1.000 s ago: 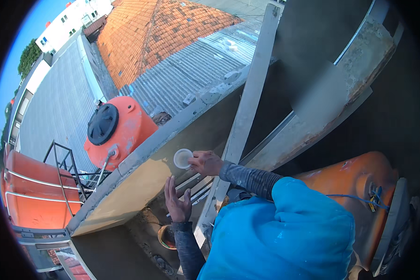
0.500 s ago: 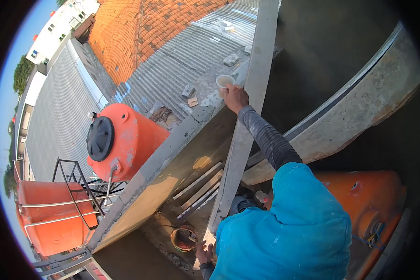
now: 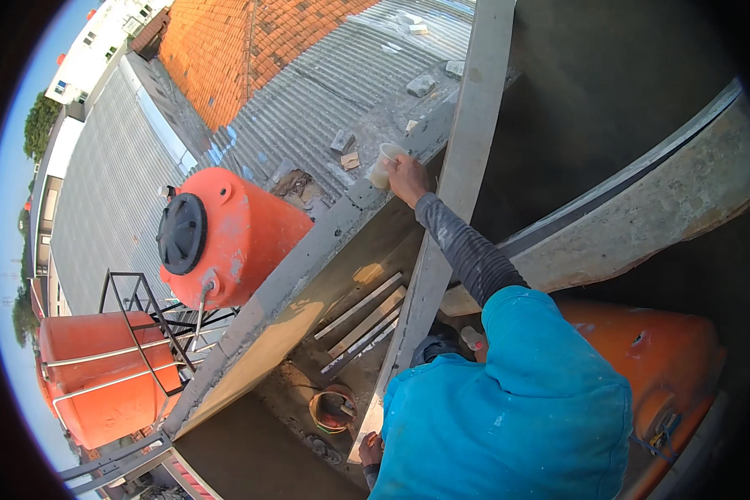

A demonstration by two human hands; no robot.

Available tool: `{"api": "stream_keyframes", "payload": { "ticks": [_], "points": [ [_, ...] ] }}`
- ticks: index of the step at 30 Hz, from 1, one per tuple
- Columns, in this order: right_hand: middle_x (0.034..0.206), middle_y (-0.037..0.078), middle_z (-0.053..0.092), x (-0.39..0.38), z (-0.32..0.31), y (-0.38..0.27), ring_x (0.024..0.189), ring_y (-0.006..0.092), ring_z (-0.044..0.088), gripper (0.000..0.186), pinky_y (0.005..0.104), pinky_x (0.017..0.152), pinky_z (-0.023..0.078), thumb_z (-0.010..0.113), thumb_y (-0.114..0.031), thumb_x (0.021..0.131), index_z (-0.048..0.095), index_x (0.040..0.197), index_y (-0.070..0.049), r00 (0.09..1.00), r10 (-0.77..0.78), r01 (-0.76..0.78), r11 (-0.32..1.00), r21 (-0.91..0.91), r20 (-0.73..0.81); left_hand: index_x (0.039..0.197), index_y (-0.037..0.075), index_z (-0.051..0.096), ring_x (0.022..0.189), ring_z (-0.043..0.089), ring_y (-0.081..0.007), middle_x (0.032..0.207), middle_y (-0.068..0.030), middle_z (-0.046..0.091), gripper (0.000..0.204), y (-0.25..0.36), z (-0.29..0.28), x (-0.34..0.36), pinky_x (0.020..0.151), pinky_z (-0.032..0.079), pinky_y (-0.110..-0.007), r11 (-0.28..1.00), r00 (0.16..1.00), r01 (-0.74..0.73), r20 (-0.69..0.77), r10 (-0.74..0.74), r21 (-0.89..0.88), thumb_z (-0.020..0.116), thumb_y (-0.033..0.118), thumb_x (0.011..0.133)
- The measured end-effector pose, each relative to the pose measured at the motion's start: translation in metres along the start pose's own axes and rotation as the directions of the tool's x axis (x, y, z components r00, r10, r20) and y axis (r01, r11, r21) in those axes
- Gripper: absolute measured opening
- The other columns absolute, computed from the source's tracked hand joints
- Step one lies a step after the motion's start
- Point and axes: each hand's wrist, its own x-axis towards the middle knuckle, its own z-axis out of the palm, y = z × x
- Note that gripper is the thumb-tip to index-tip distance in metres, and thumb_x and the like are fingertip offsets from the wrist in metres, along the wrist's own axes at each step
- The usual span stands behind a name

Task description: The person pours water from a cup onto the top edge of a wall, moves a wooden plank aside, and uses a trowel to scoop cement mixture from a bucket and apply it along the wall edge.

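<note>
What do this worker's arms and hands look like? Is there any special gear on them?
No gloves show: the right hand and left hand are bare. The right arm wears a long dark-grey sleeve, wrinkled into folds, under a bright blue top with pale specks. Little of the left sleeve shows.

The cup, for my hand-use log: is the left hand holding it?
No, the right hand holds the cup; the left hand is well apart.

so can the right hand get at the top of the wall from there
Likely yes: the right hand holds a cup close by the wall top, and nothing visible blocks the way, though that hand is full.
</note>
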Motion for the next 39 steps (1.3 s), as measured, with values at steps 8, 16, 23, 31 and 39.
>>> {"api": "stream_keyframes", "payload": {
  "ticks": [8, 16, 23, 31, 39],
  "points": [
    [0.084, 0.019, 0.065, -0.061, 0.044, -0.015, 0.083, 0.0372, 0.062, 0.034, 0.043, 0.073, 0.048, 0.058, -0.035, 0.083, 0.061, 0.085, -0.002, 0.972, -0.04, -0.017, 0.971, 0.239, 0.233, 0.1, -0.001, 0.064, 0.078, 0.063, -0.0173, 0.091, -0.0113, 0.066, 0.029, 0.001, -0.003, 0.023, 0.063, 0.053, -0.03, 0.984, 0.996, -0.058, 0.052, 0.068, -0.168, 0.066, 0.022, 0.082],
    [0.092, 0.021, 0.065, 0.006, 0.004, 0.0, 0.089, 0.0363, 0.062, 0.034, 0.0418, 0.079, 0.048, 0.057, -0.035, 0.082, 0.063, 0.091, -0.002, 0.994, -0.001, -0.013, 0.991, 0.132, 0.105, 0.091, 0.0, 0.067, 0.07, 0.063, -0.017, 0.082, -0.0095, 0.067, 0.026, -0.011, -0.014, 0.049, 0.058, 0.052, -0.03, 0.99, 0.995, 0.084, 0.064, -0.078, -0.11, 0.066, 0.025, 0.082],
    [0.1, 0.02, 0.064, 0.099, -0.051, 0.016, 0.093, 0.038, 0.061, 0.039, 0.0433, 0.082, 0.049, 0.053, -0.039, 0.084, 0.061, 0.102, -0.005, 0.991, 0.105, -0.11, 0.992, -0.064, -0.082, 0.092, -0.001, 0.066, 0.071, 0.063, -0.0174, 0.082, -0.0099, 0.067, 0.026, 0.031, -0.035, 0.067, 0.06, 0.052, -0.03, 0.999, 0.996, 0.023, 0.086, -0.025, 0.03, 0.065, 0.023, 0.082],
    [0.098, 0.021, 0.063, 0.074, -0.072, 0.016, 0.088, 0.0359, 0.062, 0.036, 0.0441, 0.075, 0.051, 0.054, -0.038, 0.085, 0.06, 0.101, -0.006, 0.998, -0.028, 0.025, 0.998, -0.056, -0.058, 0.093, -0.002, 0.065, 0.073, 0.064, -0.0179, 0.082, -0.0103, 0.067, 0.026, 0.062, -0.056, 0.08, 0.062, 0.052, -0.029, 0.981, 0.993, -0.017, 0.118, -0.006, 0.194, 0.064, 0.022, 0.083],
    [0.08, 0.016, 0.056, 0.04, -0.174, 0.018, 0.074, 0.0328, 0.058, 0.019, 0.0422, 0.065, 0.049, 0.061, -0.024, 0.083, 0.059, 0.09, -0.007, 0.88, -0.364, 0.339, 0.931, -0.135, -0.305, 0.094, -0.003, 0.065, 0.075, 0.064, -0.0184, 0.082, -0.0106, 0.067, 0.026, 0.08, -0.045, 0.087, 0.064, 0.051, -0.029, 0.952, 0.985, -0.026, 0.169, -0.027, 0.303, 0.063, 0.02, 0.083]
  ]
}}
